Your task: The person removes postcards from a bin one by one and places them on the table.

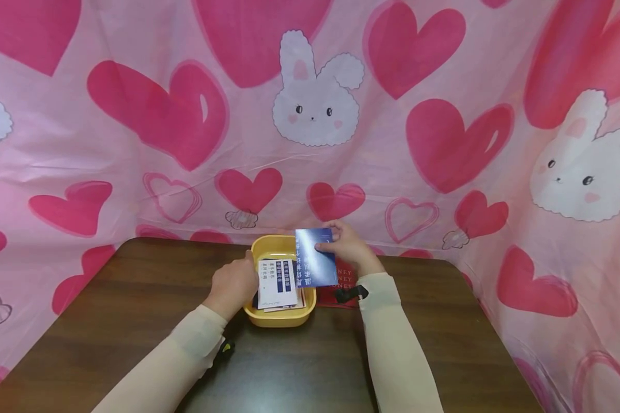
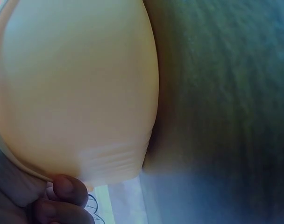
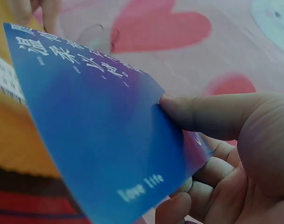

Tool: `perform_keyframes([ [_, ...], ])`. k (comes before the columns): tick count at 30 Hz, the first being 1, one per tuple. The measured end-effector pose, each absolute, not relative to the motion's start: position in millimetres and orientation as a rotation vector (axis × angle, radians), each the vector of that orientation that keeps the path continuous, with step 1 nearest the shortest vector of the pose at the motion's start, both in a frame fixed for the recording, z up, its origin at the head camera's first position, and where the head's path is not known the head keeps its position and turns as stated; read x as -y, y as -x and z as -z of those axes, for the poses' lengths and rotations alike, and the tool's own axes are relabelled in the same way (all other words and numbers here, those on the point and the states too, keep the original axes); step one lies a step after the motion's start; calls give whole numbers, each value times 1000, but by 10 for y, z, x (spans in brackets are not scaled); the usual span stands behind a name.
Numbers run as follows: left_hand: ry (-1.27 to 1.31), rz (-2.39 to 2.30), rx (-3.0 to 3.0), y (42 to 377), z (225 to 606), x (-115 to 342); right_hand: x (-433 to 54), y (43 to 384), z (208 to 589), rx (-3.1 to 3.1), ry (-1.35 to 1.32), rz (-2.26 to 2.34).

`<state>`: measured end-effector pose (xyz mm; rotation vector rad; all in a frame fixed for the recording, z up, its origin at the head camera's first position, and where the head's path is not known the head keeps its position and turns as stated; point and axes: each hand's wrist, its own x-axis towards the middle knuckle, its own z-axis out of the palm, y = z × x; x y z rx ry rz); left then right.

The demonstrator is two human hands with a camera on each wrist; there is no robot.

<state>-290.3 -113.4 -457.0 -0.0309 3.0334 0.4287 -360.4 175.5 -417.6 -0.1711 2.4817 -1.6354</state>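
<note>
A blue card (image 1: 315,258) with white Chinese characters is pinched between the thumb and fingers of my right hand (image 1: 348,246). It overlaps the right side of a yellow plastic basin (image 1: 279,321) in the head view. The words "love life" show along one end of the card (image 3: 100,135) in the right wrist view. My left hand (image 1: 232,284) grips the basin's left rim, its fingers (image 2: 69,189) curled over the edge in the left wrist view. Inside the basin lies a stack of cards, topped by a white one (image 1: 274,289) with dark blue blocks of text.
To the right of the basin, partly under my right arm, lies a flat red item (image 1: 343,275) with repeated lettering. The brown wooden table (image 1: 423,321) meets a pink cloth backdrop (image 1: 372,166) printed with hearts and rabbits just behind the basin.
</note>
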Motion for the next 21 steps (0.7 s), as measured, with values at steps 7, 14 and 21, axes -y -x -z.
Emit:
perform_keyframes([
  [7, 18, -438, -3012, 2900, 4563, 1133, -2138, 3620, 4265, -2455, 122, 1745],
  [14, 22, -433, -3007, 2892, 4569, 1144, -2454, 3628, 4375, -2489, 98, 1661],
  [21, 21, -452, -3005, 2883, 4561, 1155, -2636, 3628, 4498, -2499, 16, 1523],
])
